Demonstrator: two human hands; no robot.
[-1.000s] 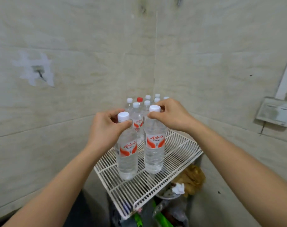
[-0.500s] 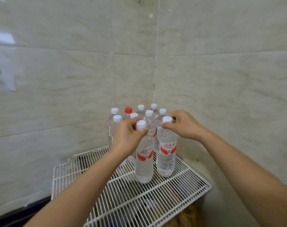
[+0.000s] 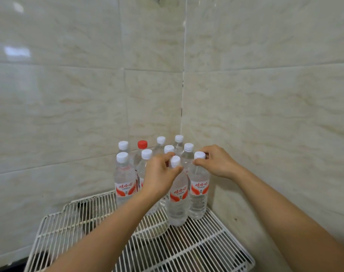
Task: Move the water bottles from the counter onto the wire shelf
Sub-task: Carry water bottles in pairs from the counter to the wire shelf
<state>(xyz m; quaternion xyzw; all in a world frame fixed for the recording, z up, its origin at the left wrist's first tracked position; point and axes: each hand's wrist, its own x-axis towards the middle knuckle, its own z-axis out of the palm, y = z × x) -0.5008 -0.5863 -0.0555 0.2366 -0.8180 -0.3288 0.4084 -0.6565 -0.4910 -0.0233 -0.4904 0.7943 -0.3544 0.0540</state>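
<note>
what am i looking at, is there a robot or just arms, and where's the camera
No robot: these are a person's two bare arms, seen from a camera worn on the head, looking forward and down. The left hand pinches the neck of the front bottle; the right hand pinches the neighbouring bottle just below its cap. Both appear to stand on the wire shelf in a tiled corner. Behind them stand more water bottles, including a red-capped bottle.

both held bottles (image 3: 178,203) moved from the front of the wire shelf (image 3: 206,250) to the other bottles (image 3: 125,185) (back corner).
</note>
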